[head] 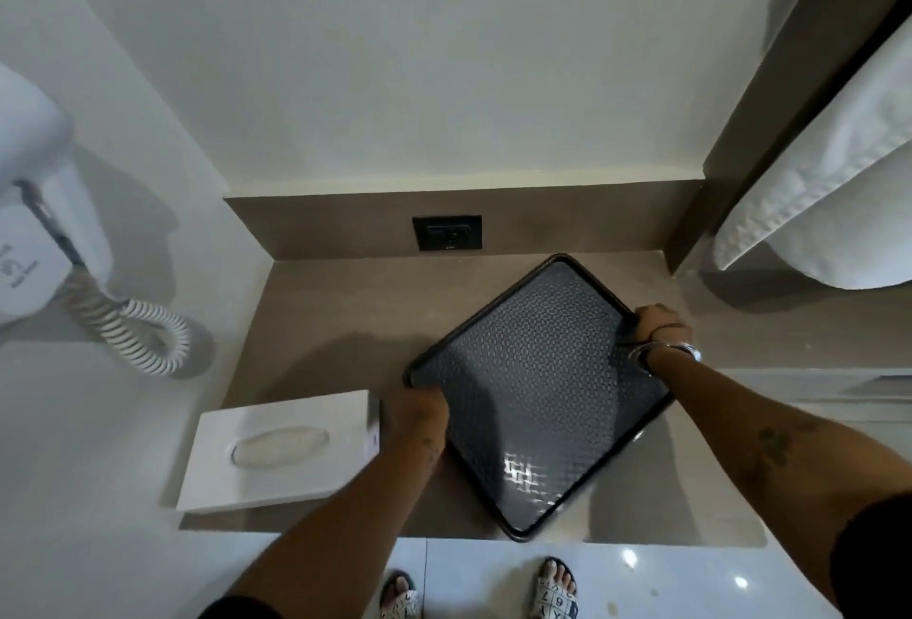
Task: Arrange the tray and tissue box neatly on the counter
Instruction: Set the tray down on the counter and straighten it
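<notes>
A black rectangular tray (538,391) with a textured dark inside lies turned diagonally on the brown counter (335,317), one corner reaching the front edge. My left hand (414,413) grips the tray's left rim. My right hand (659,324) grips its right rim; a bracelet sits on that wrist. A white tissue box (281,450) with an oval opening lies flat at the counter's front left, just left of my left hand.
A black wall socket (446,232) sits in the backsplash behind the tray. A white hair dryer (39,243) with a coiled cord (143,327) hangs on the left wall. White towels (834,194) hang at the right. My sandalled feet (555,589) stand on the tiled floor below.
</notes>
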`<state>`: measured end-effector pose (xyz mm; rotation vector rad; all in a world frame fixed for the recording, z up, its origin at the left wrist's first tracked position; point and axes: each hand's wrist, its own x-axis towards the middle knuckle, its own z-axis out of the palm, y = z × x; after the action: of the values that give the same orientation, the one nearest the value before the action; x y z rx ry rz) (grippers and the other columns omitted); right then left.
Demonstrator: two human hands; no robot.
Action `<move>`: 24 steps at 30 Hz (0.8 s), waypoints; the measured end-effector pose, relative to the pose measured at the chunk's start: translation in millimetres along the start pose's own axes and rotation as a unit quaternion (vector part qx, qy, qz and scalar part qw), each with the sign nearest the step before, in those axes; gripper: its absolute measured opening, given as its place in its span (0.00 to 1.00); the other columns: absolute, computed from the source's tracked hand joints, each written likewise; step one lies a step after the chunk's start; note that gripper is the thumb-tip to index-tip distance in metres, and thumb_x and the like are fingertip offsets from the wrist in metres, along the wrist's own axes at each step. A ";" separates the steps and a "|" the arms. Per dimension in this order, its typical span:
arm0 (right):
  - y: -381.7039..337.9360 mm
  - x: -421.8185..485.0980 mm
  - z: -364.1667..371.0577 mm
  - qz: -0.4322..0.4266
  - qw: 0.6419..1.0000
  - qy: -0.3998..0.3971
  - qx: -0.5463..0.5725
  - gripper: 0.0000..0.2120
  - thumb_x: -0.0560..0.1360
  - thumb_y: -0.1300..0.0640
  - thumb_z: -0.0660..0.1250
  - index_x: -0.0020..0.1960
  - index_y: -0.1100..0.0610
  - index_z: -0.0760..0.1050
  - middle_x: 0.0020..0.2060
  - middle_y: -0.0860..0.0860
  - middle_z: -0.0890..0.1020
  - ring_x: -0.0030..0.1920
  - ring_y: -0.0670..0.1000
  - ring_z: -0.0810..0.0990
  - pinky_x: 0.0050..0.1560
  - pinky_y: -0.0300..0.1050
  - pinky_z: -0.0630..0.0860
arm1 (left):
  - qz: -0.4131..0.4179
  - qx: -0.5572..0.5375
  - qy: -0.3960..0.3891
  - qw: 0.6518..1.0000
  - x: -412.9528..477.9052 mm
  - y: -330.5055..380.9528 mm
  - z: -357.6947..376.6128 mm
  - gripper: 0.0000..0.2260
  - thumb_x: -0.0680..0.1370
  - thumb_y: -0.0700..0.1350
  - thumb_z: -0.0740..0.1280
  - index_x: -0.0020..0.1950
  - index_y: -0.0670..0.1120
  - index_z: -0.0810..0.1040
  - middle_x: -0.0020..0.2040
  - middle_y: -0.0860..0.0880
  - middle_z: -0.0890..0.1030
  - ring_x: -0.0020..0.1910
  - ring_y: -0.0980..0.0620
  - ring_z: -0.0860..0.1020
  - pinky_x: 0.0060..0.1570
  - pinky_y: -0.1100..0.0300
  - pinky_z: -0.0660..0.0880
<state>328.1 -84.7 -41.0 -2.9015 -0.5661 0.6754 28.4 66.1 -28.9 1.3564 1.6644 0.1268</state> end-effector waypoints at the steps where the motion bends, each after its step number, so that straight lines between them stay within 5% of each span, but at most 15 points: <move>1: 3.4 -8.2 0.5 0.012 0.999 -0.009 0.041 0.18 0.77 0.54 0.70 0.64 0.59 0.79 0.62 0.60 0.79 0.62 0.61 0.78 0.65 0.52 0.74 | 0.051 0.001 0.017 0.999 15.4 7.0 -1.3 0.14 0.78 0.41 0.65 0.61 0.37 0.78 0.59 0.36 0.80 0.58 0.37 0.79 0.47 0.51 0.74; 6: 23.4 -40.3 25.3 0.067 0.990 -0.028 0.117 0.16 0.72 0.57 0.74 0.58 0.62 0.82 0.56 0.62 0.83 0.56 0.62 0.81 0.54 0.49 0.76 | 0.134 0.010 -0.007 0.991 61.7 46.0 -11.8 0.04 0.74 0.33 0.66 0.42 0.35 0.80 0.37 0.39 0.79 0.41 0.45 0.78 0.42 0.51 0.72; 10: 29.6 -53.6 50.9 0.103 0.983 -0.032 0.150 0.14 0.74 0.57 0.73 0.56 0.63 0.82 0.55 0.63 0.83 0.55 0.63 0.81 0.51 0.47 0.75 | 0.100 -0.029 -0.055 0.993 89.8 56.8 -6.7 0.14 0.75 0.32 0.67 0.61 0.31 0.78 0.56 0.36 0.81 0.57 0.40 0.80 0.55 0.49 0.76; 12: 30.5 -53.5 60.4 0.112 0.980 -0.040 0.157 0.15 0.74 0.57 0.73 0.57 0.64 0.82 0.55 0.63 0.83 0.56 0.63 0.81 0.52 0.48 0.75 | 0.103 -0.027 -0.064 0.992 94.0 55.9 -2.4 0.14 0.76 0.31 0.66 0.61 0.30 0.77 0.54 0.39 0.80 0.58 0.41 0.79 0.54 0.53 0.75; 14: 29.2 -53.2 66.7 0.113 0.980 -0.034 0.162 0.14 0.74 0.57 0.72 0.56 0.64 0.81 0.55 0.64 0.83 0.55 0.63 0.81 0.50 0.47 0.74 | 0.098 -0.031 -0.077 0.992 95.5 51.8 1.6 0.05 0.76 0.31 0.64 0.47 0.35 0.79 0.43 0.47 0.77 0.52 0.47 0.76 0.49 0.58 0.70; 17: 28.6 -53.5 69.5 0.106 0.981 -0.022 0.159 0.13 0.76 0.58 0.70 0.57 0.64 0.81 0.55 0.63 0.82 0.55 0.63 0.80 0.48 0.45 0.72 | 0.130 -0.006 -0.075 0.989 98.4 42.7 1.9 0.16 0.76 0.31 0.64 0.32 0.47 0.68 0.34 0.52 0.71 0.47 0.50 0.73 0.45 0.58 0.67; 19: 28.4 -61.2 72.2 0.093 0.987 -0.010 0.129 0.13 0.79 0.57 0.65 0.59 0.63 0.79 0.58 0.63 0.80 0.57 0.62 0.79 0.53 0.48 0.75 | 0.174 0.055 -0.063 0.981 92.2 37.9 -0.7 0.02 0.75 0.35 0.67 0.47 0.39 0.77 0.48 0.43 0.79 0.54 0.45 0.75 0.52 0.53 0.72; 21: 23.9 -78.9 73.8 0.081 0.996 0.026 0.038 0.17 0.82 0.50 0.60 0.65 0.59 0.76 0.61 0.60 0.78 0.60 0.61 0.76 0.59 0.53 0.74 | 0.211 0.153 -0.020 0.965 80.7 28.6 2.2 0.29 0.78 0.44 0.67 0.75 0.36 0.62 0.75 0.34 0.62 0.76 0.40 0.60 0.74 0.49 0.59; 24: 19.8 -113.2 84.7 0.011 0.990 0.130 -0.052 0.29 0.81 0.41 0.52 0.71 0.59 0.71 0.61 0.60 0.77 0.59 0.61 0.76 0.57 0.56 0.71 | 0.335 0.159 -0.008 0.929 37.4 4.9 11.1 0.35 0.80 0.51 0.62 0.80 0.38 0.49 0.80 0.37 0.49 0.80 0.41 0.49 0.77 0.48 0.48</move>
<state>202.9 -144.3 -74.8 -3.0278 -0.5503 0.2680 42.3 92.9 -54.0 2.1324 1.1732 0.2464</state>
